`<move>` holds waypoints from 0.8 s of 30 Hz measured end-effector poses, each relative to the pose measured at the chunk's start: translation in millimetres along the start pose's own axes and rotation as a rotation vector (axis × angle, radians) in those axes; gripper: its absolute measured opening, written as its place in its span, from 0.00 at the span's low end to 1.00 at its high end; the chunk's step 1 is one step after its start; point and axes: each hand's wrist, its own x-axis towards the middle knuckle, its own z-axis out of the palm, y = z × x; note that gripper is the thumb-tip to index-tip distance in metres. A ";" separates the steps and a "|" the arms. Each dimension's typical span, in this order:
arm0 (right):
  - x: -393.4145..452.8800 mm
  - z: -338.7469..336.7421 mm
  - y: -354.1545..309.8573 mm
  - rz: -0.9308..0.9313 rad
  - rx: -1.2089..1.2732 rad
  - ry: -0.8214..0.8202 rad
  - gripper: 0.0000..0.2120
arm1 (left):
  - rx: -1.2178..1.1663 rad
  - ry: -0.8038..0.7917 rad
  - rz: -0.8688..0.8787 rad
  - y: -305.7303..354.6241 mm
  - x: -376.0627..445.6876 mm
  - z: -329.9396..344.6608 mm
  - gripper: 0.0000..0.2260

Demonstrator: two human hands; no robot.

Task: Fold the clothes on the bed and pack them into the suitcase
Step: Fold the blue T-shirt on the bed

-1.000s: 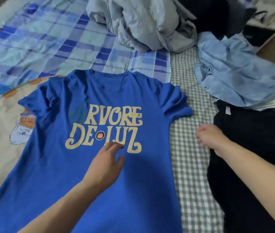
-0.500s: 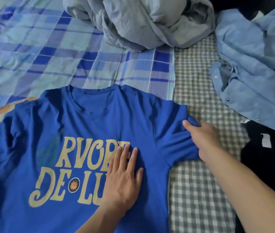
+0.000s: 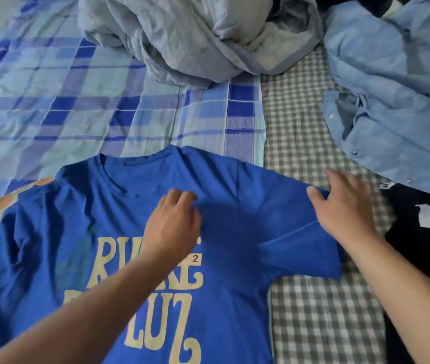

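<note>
Head view: the blue T-shirt (image 3: pixel 119 232) lies face up on the bed (image 3: pixel 313 324), and all places below are given from this shirt.
Left hand: the left hand (image 3: pixel 174 222) rests on the chest of the shirt, just under the collar; its fingers (image 3: pixel 182 197) are bent and seem to gather a little cloth, but I cannot tell if they really pinch it.
Right hand: the right hand (image 3: pixel 345 206) lies on the outer edge of the shirt's sleeve on the person's right side, fingers straight and released, holding nothing.
Risk one: if the left hand pulls while it bunches the cloth, new wrinkles can form across the chest, and the fold will be uneven.
Risk two: the sleeve is thin and soft; if the right hand slides instead of lifts, it may crumple under the palm.
Risk three: the black garment (image 3: pixel 424 258) lies just beside this sleeve, so it may be dragged along.
Shirt look: bright blue, short sleeves, cream letters on the front partly covered by the left arm; mostly flat, with soft creases near the armpit.
Around: a light blue shirt (image 3: pixel 392 101) lies beyond the sleeve, a grey quilt (image 3: pixel 182 35) beyond the collar.
Suitcase: not in view.
</note>
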 end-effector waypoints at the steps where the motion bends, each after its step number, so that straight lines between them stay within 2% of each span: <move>1: 10.4 -0.1 0.6 -0.010 -0.073 -0.093 0.25 | 0.063 0.044 0.061 -3.8 32.4 -8.4 0.13; 3: 23.2 1.6 4.3 -0.023 -0.154 -0.195 0.17 | 0.156 0.025 0.143 -5.6 96.8 -21.7 0.17; 5: 30.9 5.1 12.1 -0.031 -0.061 -0.243 0.09 | 0.255 -0.118 0.187 -2.0 144.7 -29.4 0.20; 7: 34.0 6.9 21.0 -0.050 0.071 -0.258 0.11 | 0.369 -0.281 0.188 0.0 169.0 -29.2 0.20; 9: 37.2 3.5 26.4 0.001 0.204 -0.253 0.10 | 0.352 -0.248 0.065 3.3 173.7 -26.0 0.18; 12: 36.1 4.7 26.3 0.035 0.242 -0.248 0.09 | 0.065 -0.237 -0.405 1.2 167.5 -18.0 0.21; 14: 36.1 12.7 26.9 0.003 0.250 -0.190 0.07 | -0.213 -0.262 -0.609 -5.7 166.6 -15.3 0.24; 16: 37.8 21.3 29.0 -0.015 0.238 -0.149 0.06 | -0.575 -0.232 -0.743 -11.7 168.6 -17.9 0.17; 18: 39.8 25.1 31.1 -0.023 0.268 -0.149 0.06 | -0.752 -0.211 -0.795 -21.7 171.4 -18.5 0.06; 24: 41.5 19.6 36.4 0.009 0.371 -0.257 0.09 | -0.831 -0.213 -0.599 -31.7 172.9 -18.9 0.07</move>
